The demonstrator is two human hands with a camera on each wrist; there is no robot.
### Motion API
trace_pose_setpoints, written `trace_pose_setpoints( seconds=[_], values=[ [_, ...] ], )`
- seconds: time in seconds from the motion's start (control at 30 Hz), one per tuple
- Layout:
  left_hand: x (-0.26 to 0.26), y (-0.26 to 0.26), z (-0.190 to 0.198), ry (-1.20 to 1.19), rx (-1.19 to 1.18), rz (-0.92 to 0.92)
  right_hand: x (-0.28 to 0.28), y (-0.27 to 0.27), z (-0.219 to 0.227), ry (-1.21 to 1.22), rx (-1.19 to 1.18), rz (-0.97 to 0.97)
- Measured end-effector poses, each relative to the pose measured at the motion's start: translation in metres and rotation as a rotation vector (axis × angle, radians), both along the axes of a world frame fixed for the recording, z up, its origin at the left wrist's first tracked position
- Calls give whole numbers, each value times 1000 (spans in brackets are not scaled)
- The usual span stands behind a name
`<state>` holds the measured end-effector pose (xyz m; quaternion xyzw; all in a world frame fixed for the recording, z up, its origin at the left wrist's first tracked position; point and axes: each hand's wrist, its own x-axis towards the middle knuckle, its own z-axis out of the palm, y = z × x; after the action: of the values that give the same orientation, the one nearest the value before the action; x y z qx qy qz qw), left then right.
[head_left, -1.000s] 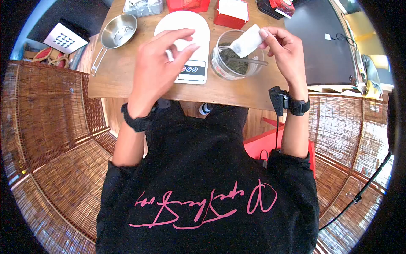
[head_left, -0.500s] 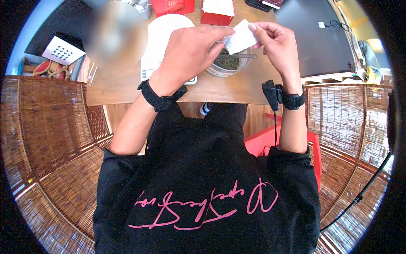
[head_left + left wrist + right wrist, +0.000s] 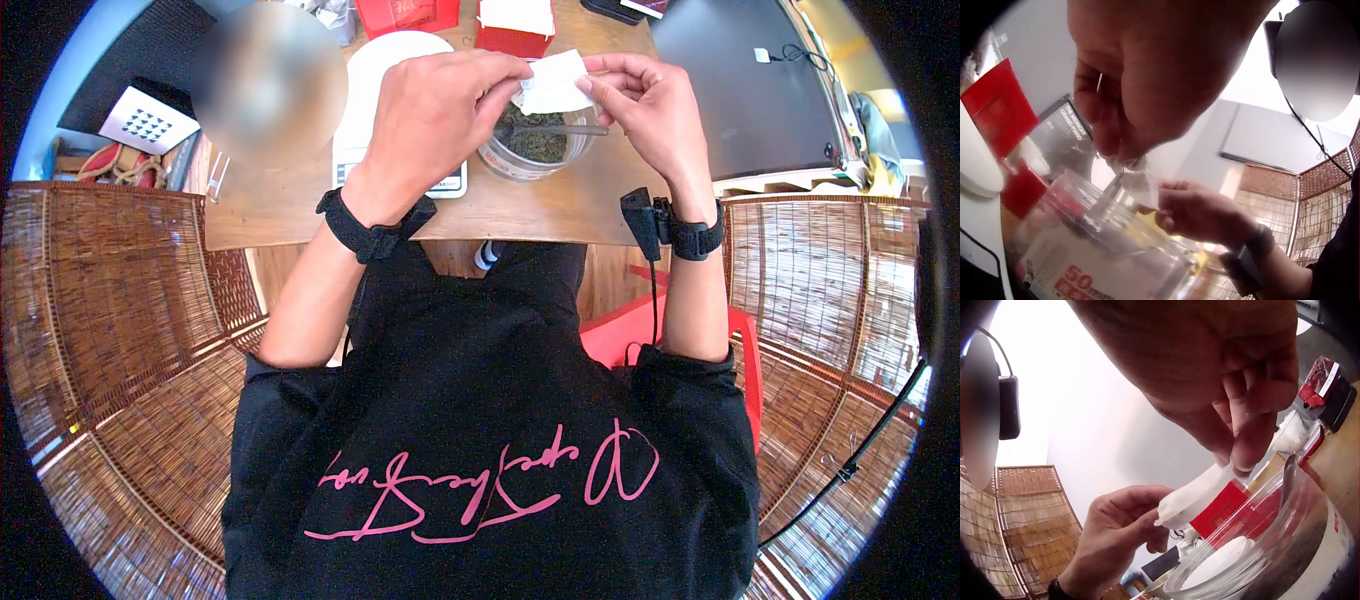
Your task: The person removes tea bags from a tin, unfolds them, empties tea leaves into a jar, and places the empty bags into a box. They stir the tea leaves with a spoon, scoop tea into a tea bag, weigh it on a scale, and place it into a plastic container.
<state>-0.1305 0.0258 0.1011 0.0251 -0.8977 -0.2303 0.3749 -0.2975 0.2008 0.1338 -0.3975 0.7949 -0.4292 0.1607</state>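
Note:
A small white pouch, like a tea bag, is held between both hands above a clear plastic tub. My left hand pinches its left end, and the fingers of my right hand pinch the right end. Dark green dried leaves lie inside the tub. A metal spoon leans across its rim. In the right wrist view the bag stretches from hand to hand, close over the rim. From the left wrist, fingers partly cover the bag.
A white kitchen scale sits left of the tub, partly behind my left hand. Behind the tub stand a red box with white contents and another red box. A wire handle shows at left below a blurred patch. A wooden table bears these.
My left hand has moved right from over the scale to the bag and now grips its left end. The bag has turned nearly level. My right hand keeps its hold.

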Motion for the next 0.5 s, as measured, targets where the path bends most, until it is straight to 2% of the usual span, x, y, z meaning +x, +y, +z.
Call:
trace_pose_setpoints(
  seconds=[0.13, 0.27, 0.5],
  values=[
    [-1, 1, 6, 41, 24, -35, 4, 1, 8, 96, 121, -13],
    [5, 9, 21, -44, 152, -6, 4, 1, 9, 19, 126, 30],
    [7, 7, 27, 0, 92, -65, 1, 0, 6, -90, 130, 164]
  ],
)
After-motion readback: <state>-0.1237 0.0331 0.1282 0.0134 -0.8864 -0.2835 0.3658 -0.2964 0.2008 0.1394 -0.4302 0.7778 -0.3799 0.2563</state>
